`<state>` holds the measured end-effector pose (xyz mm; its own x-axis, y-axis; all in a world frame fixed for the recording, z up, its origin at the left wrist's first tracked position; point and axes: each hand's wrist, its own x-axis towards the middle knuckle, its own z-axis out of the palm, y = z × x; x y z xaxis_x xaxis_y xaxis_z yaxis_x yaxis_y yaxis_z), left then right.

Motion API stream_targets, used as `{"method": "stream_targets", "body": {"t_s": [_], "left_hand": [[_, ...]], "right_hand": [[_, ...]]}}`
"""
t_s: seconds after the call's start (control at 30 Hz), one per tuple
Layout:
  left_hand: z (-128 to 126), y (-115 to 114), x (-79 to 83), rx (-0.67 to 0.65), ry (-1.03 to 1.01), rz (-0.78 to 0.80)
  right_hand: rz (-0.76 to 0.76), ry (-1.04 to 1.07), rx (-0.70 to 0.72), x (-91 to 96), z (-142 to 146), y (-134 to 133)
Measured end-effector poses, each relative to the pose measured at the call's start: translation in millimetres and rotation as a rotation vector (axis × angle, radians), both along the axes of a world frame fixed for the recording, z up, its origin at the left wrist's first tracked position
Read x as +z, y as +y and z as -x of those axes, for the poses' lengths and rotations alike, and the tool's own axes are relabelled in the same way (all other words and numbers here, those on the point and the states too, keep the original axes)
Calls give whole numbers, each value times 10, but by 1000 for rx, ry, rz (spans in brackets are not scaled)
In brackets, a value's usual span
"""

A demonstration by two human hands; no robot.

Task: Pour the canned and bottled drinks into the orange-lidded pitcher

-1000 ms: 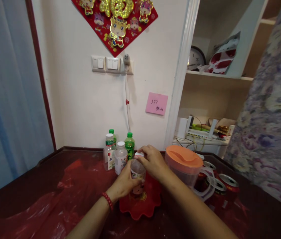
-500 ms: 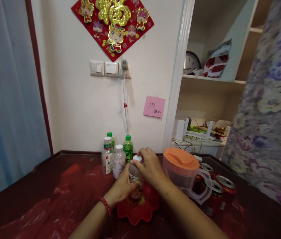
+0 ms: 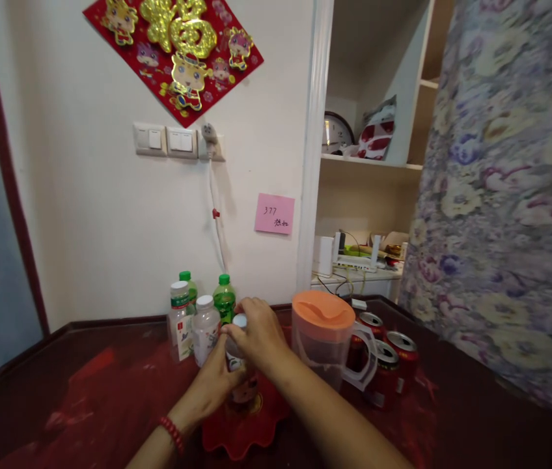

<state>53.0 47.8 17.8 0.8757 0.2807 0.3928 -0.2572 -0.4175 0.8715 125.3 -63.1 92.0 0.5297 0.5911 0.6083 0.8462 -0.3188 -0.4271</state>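
A clear plastic bottle (image 3: 245,391) with a printed label stands upright above the red scalloped tray (image 3: 238,443). My left hand (image 3: 210,387), with a red bead bracelet at the wrist, is wrapped round the bottle's body. At its top, the fingers of my right hand (image 3: 262,335) are closed about the white cap (image 3: 239,320); part of the cap shows between them. Close behind are a clear bottle with a white lid (image 3: 206,332), a taller clear bottle (image 3: 181,329) and a green bottle (image 3: 224,299).
To the right stands a clear pitcher (image 3: 322,345) with an orange lid, and past it several red drink cans (image 3: 405,365). Another green-capped bottle (image 3: 187,286) is at the back left. Red plastic sheeting (image 3: 95,397) covers the table's left part. The wall rises behind.
The view has turned right, so everything sits further left in the picture. Both hands keep their hold on the bottle and its cap.
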Motion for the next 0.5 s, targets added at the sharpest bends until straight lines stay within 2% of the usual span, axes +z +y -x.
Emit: {"method": "stream_targets", "body": {"t_s": [0.23, 0.33, 0.5], "left_hand": [[-33, 35, -45, -2, -18, -19], [-18, 46, -8, 0, -3, -15], [8, 92, 50, 18, 42, -103]], "right_hand": [[59, -36, 9, 11, 58, -91], [72, -40, -34, 12, 71, -75], [41, -42, -97, 22, 103, -54]]}}
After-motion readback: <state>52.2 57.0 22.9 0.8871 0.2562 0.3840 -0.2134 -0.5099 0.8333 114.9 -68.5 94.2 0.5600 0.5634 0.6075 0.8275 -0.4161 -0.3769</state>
